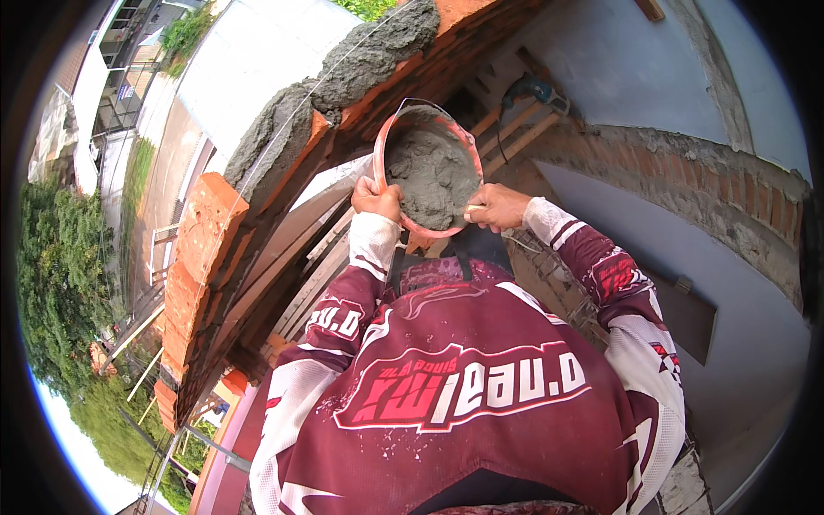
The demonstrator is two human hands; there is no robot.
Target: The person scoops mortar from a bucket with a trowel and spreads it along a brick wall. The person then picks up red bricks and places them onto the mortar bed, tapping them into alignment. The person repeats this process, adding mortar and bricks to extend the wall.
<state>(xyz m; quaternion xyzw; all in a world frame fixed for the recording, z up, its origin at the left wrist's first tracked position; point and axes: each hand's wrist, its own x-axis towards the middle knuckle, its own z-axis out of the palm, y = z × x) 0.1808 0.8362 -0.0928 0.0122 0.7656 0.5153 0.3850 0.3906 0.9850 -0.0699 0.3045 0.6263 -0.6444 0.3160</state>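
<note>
A reddish bucket (474,153) with a thin wire handle is tilted in front of my body, its mouth facing me. Wet grey mortar (429,172) fills much of it. My left hand (378,199) is closed over the bucket's left rim. At the lower right rim, my right hand (499,208) is closed around what looks like a trowel by its pale handle end; its blade cannot be made out against the mortar. Left of the bucket runs a brick wall (193,257), with thick fresh mortar (369,60) along its upper far stretch.
A taut string line (292,116) runs along the wall top. Beyond the bucket, a teal power tool (530,88) with a cable rests on wooden planks (515,133). A plastered wall with a brick band (687,172) stands to the right. Trees (69,257) and street lie far below left.
</note>
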